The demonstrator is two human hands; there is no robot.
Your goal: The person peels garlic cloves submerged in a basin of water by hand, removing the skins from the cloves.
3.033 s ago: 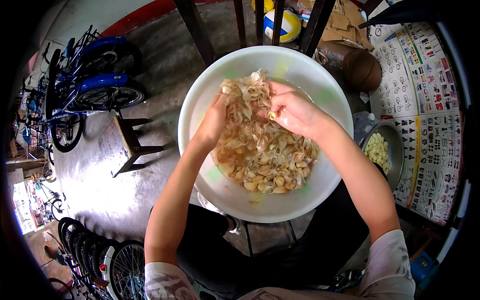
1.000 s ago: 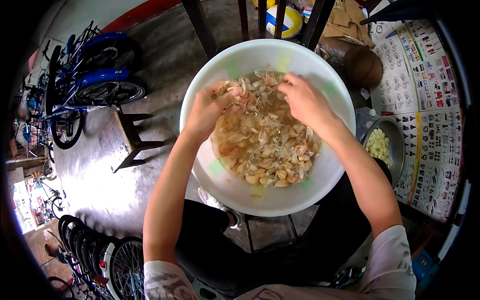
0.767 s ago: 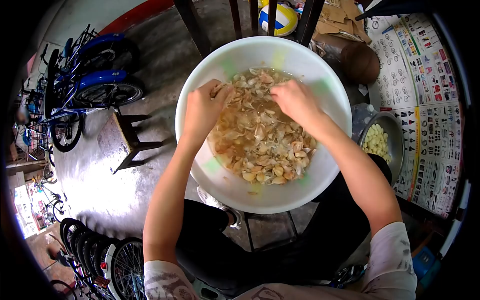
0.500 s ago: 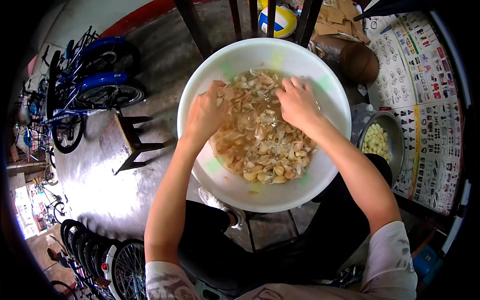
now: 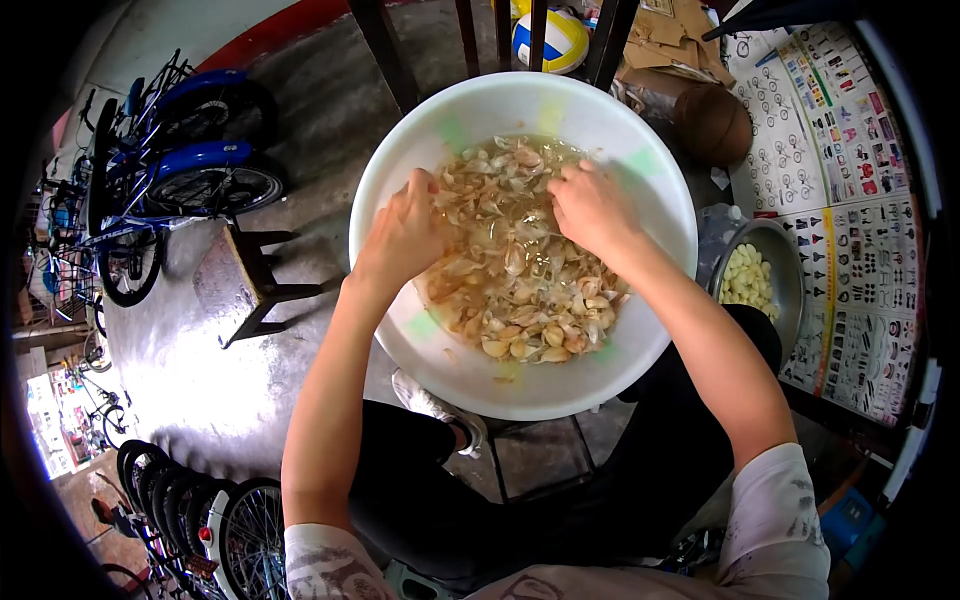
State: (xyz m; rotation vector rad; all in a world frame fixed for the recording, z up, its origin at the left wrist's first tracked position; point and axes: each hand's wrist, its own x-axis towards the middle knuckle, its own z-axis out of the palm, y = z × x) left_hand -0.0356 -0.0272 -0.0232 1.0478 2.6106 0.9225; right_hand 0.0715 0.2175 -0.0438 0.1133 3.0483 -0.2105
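Note:
A large white basin (image 5: 540, 398) holds water with garlic cloves (image 5: 530, 343) and loose papery skins (image 5: 515, 255) floating in it. My left hand (image 5: 405, 232) is at the left side of the water, its fingers curled down beside the skins; its fingertips are mostly hidden. Over the right side of the water is my right hand (image 5: 590, 205), fingers bent and pressed together, and what they hold, if anything, is too small to name. Peeled cloves (image 5: 747, 280) lie in a metal bowl (image 5: 790, 290) to the right of the basin.
A wooden stool (image 5: 235, 285) and bicycles (image 5: 210, 180) are on the left. Dark chair slats (image 5: 470, 40) rise behind the basin, with a volleyball (image 5: 555, 42) and a brown ball (image 5: 712, 125) beyond. Printed sheets (image 5: 800, 190) cover a surface at right.
The clump of skins held up between my hands earlier is down in the basin. Both hands have moved apart, and the skins are spread over the water.

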